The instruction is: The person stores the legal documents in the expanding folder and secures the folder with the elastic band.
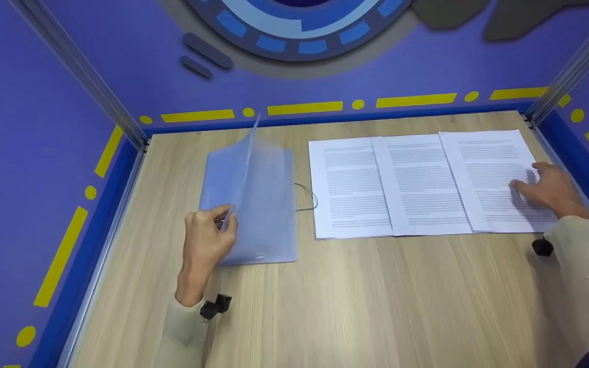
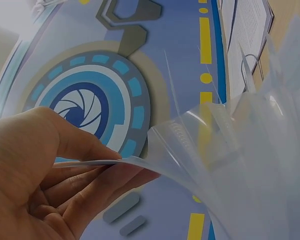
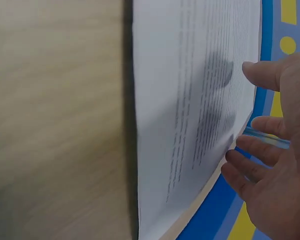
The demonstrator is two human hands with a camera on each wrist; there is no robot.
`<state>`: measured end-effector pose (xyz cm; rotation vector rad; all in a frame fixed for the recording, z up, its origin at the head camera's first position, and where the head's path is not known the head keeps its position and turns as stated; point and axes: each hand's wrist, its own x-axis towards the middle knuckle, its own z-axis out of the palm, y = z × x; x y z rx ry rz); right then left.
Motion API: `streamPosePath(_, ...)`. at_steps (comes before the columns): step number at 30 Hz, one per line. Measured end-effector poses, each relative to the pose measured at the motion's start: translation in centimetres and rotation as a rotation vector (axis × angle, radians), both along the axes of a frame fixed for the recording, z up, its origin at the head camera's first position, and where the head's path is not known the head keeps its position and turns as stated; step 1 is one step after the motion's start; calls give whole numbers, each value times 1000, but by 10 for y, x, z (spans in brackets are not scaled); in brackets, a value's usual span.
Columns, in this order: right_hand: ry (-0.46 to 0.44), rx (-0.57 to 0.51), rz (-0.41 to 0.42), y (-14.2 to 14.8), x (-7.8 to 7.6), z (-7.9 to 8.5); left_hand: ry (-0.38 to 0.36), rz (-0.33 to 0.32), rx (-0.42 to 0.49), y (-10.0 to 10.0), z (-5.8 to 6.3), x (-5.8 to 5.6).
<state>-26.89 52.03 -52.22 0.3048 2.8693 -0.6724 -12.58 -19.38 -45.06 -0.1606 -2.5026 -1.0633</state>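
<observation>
A translucent bluish folder point(image 1: 269, 204) with clear plastic leaves lies on the left of the table, its cover lifted upright. My left hand point(image 1: 206, 235) pinches the raised cover between thumb and fingers; the left wrist view has the clear sleeves point(image 2: 260, 150) fanned out beyond the fingertips. Three printed paper stacks point(image 1: 348, 189) lie side by side, slightly overlapping, to the right of the folder. Over the right edge of the rightmost stack point(image 1: 494, 179) is my right hand point(image 1: 555, 189), thumb and fingers spread apart. In the right wrist view nothing sits between them, and the thumb points at the page.
A thin dark elastic loop point(image 1: 309, 198) sticks out from the folder's right edge toward the papers. Blue wall panels point(image 1: 356, 82) with yellow marks enclose the wooden table point(image 1: 356, 296) at the back and both sides.
</observation>
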Motion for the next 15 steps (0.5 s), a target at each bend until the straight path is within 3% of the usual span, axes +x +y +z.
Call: streamPosePath(15, -104, 6, -139, 4, 2, 4, 25, 5, -6, -2, -1, 1)
